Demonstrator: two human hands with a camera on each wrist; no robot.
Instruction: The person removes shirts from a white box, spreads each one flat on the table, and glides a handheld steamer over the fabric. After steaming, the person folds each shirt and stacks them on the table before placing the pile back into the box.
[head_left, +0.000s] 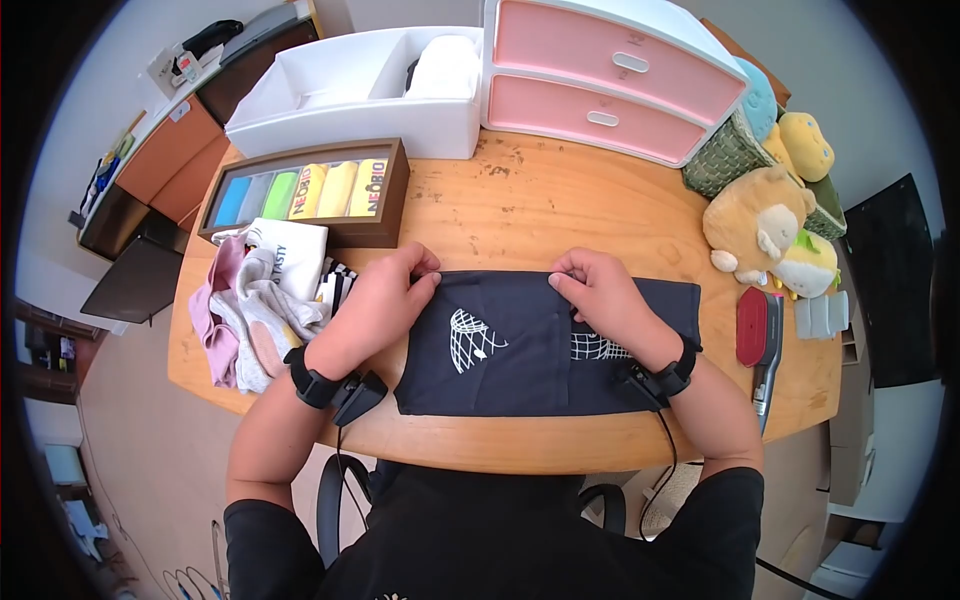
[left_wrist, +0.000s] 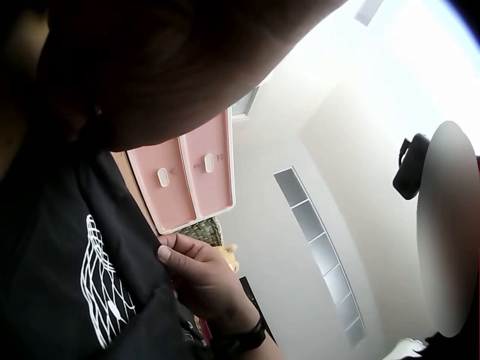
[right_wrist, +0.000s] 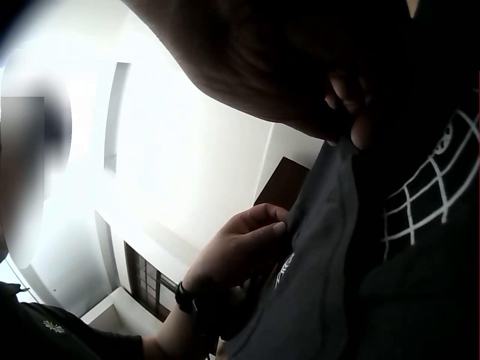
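Observation:
A dark navy garment [head_left: 500, 385] with white net-like line prints lies folded into a wide strip at the table's front. At its far left corner, my left hand [head_left: 392, 285] pinches the edge between thumb and fingers. My right hand [head_left: 605, 295] pinches the same far edge right of the middle, partly covering the second print. In the left wrist view the cloth [left_wrist: 45, 247] is drawn up in soft folds, with the right hand [left_wrist: 199, 274] gripping its edge beyond. The right wrist view has the left hand [right_wrist: 244, 244] holding the cloth's far end.
Rumpled clothes [head_left: 265, 310] lie at left, in front of a brown box [head_left: 365, 232] of rolled coloured cloths. Behind stand a white divided bin [head_left: 350, 128] and pink drawers [head_left: 600, 90]. Plush toys [head_left: 760, 220], a basket [head_left: 718, 160] and a red-and-grey handheld tool [head_left: 768, 345] are at right.

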